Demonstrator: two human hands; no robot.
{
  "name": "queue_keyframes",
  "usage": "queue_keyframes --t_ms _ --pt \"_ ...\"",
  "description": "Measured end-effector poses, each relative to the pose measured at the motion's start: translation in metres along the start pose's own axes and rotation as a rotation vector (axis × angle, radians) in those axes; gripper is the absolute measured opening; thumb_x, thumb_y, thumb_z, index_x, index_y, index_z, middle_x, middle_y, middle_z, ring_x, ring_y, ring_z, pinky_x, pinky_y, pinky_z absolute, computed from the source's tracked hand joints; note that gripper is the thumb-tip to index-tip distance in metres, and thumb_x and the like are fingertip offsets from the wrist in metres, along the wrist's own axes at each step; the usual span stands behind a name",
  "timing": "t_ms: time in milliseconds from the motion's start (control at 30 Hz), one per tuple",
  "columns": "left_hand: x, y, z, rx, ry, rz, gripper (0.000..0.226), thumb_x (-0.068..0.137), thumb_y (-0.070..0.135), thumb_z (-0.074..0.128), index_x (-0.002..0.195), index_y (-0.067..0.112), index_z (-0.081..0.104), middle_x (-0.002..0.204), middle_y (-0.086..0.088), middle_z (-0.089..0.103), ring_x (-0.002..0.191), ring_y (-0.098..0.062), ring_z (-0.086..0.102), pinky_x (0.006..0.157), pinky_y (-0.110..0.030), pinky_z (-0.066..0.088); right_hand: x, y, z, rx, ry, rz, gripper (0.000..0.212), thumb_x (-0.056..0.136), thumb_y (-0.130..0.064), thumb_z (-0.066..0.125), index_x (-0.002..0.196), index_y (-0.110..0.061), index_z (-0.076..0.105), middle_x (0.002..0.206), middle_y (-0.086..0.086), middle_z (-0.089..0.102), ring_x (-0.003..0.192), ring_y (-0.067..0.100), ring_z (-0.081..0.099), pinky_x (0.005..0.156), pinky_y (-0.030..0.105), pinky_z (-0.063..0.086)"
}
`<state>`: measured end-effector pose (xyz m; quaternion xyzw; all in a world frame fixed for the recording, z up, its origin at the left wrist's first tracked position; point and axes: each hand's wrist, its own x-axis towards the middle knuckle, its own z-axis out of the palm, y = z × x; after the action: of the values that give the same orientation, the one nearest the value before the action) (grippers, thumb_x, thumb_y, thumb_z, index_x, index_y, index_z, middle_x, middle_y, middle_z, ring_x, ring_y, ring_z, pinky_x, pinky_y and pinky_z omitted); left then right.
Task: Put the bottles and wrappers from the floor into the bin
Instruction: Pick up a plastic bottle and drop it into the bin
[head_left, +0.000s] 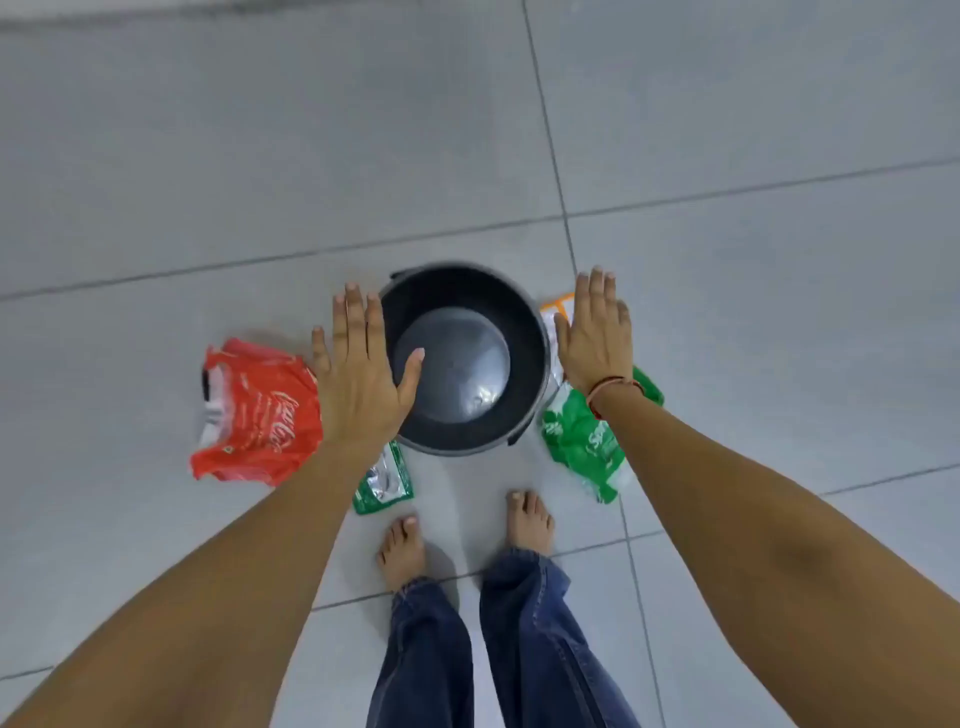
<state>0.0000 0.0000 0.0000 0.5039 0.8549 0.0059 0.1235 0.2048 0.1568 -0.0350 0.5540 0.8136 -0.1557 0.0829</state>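
Observation:
A round black bin (524, 332) stands on the tiled floor in front of my bare feet, with nothing inside it. A red crushed bottle with a cola label (254, 415) lies to its left. Near my left foot is a small green and silver wrapper (384, 480). A green crushed bottle (579, 441) lies right of the bin, and an orange and white wrapper (558, 306) shows behind my right hand. My left hand (358, 374) hovers flat over the bin's left rim, holding nothing. My right hand (595, 332) hovers flat beside the right rim, holding nothing.
Grey floor tiles (260, 156) with dark grout lines stretch all around. My bare feet (462, 535) and blue jeans stand just behind the bin. A red thread bracelet (615, 387) sits on my right wrist.

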Motion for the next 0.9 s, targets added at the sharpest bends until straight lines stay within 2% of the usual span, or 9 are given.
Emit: queue_keyframes --t_ms 233,433,500,600,700,800,833,867,900 --pt "0.018 -0.013 0.077 -0.009 0.032 -0.064 0.074 0.097 0.050 0.030 0.150 0.004 0.007 0.159 -0.018 0.005 0.147 -0.032 0.005 0.117 -0.054 0.011 -0.024 0.031 0.129 0.111 -0.226 0.141 0.040 0.095 -0.020 0.049 0.130 -0.001 0.043 0.133 0.022 0.044 0.124 0.038 0.041 0.094 0.048 0.046" --pt "0.022 -0.015 0.085 -0.012 0.059 -0.060 0.077 0.096 0.053 0.029 0.150 0.006 0.003 0.159 -0.017 0.003 0.147 -0.033 0.001 0.118 -0.048 0.009 -0.010 0.061 0.218 0.138 -0.294 0.454 0.021 0.096 -0.025 0.041 0.115 -0.016 0.042 0.108 0.017 0.060 0.094 0.032 0.058 0.078 0.040 0.046" --pt "0.023 -0.015 0.085 -0.007 0.055 -0.060 0.077 0.096 0.053 0.029 0.150 0.006 0.002 0.159 -0.017 0.002 0.147 -0.033 0.000 0.118 -0.047 0.008 -0.084 0.073 0.286 0.567 -0.324 0.581 0.017 0.090 -0.022 0.036 0.105 -0.021 0.043 0.099 0.010 0.069 0.078 0.026 0.066 0.064 0.034 0.050" --pt "0.022 -0.015 0.084 0.000 0.038 -0.065 0.076 0.096 0.052 0.028 0.150 0.006 0.002 0.159 -0.017 0.001 0.147 -0.033 0.000 0.118 -0.047 0.008 -0.153 0.085 0.326 0.519 -0.084 0.428 0.020 0.081 -0.019 0.039 0.099 -0.014 0.045 0.088 0.010 0.072 0.065 0.024 0.069 0.054 0.030 0.052" --pt "0.021 -0.014 0.082 0.006 0.030 -0.069 0.075 0.097 0.051 0.029 0.150 0.005 0.004 0.159 -0.018 0.003 0.147 -0.034 0.001 0.118 -0.049 0.010 -0.130 0.095 0.321 0.355 0.093 0.275 0.037 0.080 -0.019 0.042 0.115 -0.012 0.036 0.090 0.014 0.072 0.068 0.029 0.071 0.057 0.034 0.054" --pt "0.021 -0.013 0.079 0.003 0.020 -0.065 0.073 0.097 0.048 0.030 0.150 0.003 0.006 0.159 -0.019 0.005 0.146 -0.035 0.003 0.118 -0.051 0.013 -0.036 0.082 0.134 0.288 0.477 0.474 0.063 0.081 -0.026 0.056 0.136 -0.016 0.026 0.102 0.014 0.058 0.084 0.029 0.065 0.074 0.030 0.048" --pt "0.021 -0.013 0.078 0.000 0.018 -0.066 0.073 0.097 0.048 0.030 0.150 0.003 0.007 0.159 -0.019 0.006 0.146 -0.035 0.004 0.117 -0.051 0.013 -0.010 0.051 0.070 0.509 0.524 0.516 0.068 0.079 -0.026 0.061 0.139 -0.015 0.032 0.103 0.010 0.052 0.086 0.023 0.059 0.075 0.025 0.044" --pt "0.022 -0.012 0.078 -0.002 0.014 -0.068 0.073 0.097 0.048 0.030 0.150 0.003 0.007 0.159 -0.019 0.006 0.146 -0.035 0.004 0.117 -0.051 0.013 -0.022 0.046 0.067 0.640 0.748 0.604 0.068 0.077 -0.022 0.066 0.138 -0.012 0.037 0.103 0.008 0.050 0.085 0.022 0.056 0.074 0.023 0.044" --pt "0.022 -0.012 0.079 -0.005 0.013 -0.069 0.073 0.097 0.048 0.030 0.150 0.003 0.007 0.159 -0.019 0.006 0.146 -0.035 0.004 0.117 -0.051 0.012 -0.046 0.033 0.063 0.699 0.756 0.628 0.065 0.076 -0.018 0.068 0.135 -0.015 0.041 0.101 0.006 0.052 0.085 0.022 0.056 0.071 0.016 0.046"
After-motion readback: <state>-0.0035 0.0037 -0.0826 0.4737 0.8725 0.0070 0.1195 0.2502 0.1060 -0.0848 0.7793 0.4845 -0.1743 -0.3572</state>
